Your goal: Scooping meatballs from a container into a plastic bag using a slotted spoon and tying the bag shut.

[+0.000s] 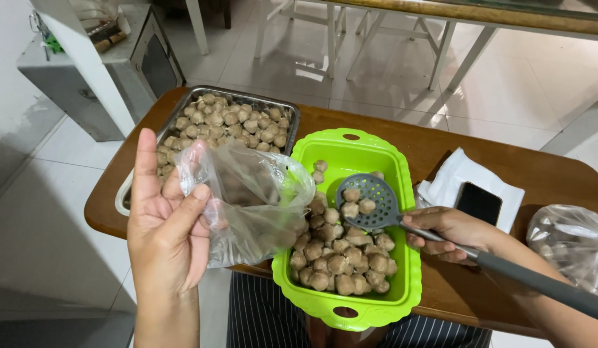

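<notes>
Meatballs (pixel 360 207), three of them, ride in the bowl of a grey slotted spoon (pixel 368 200) above a lime-green plastic basket (pixel 350 149) on a brown wooden table (pixel 441 142). The right hand (pixel 450 232) is wrapped closed around the spoon's handle, whose long axis runs from the lower right up toward the left, so the loaded bowl lies to the left of the grip. Just left of that bowl hangs a clear plastic bag (pixel 247 206), pinched at its rim between the thumb and fingers of the left hand (pixel 166 225); the bag's body sags against the basket's left edge, and its contents cannot be made out. The left hand is the nearer one to the bag, the right to the spoon. A heap of brown meatballs fills the basket's near end. Behind, a steel tray (pixel 292 119) holds many more. At right lie a dark phone (pixel 478 203) on white paper (pixel 453 177) and another clear bag (pixel 573 245).
</notes>
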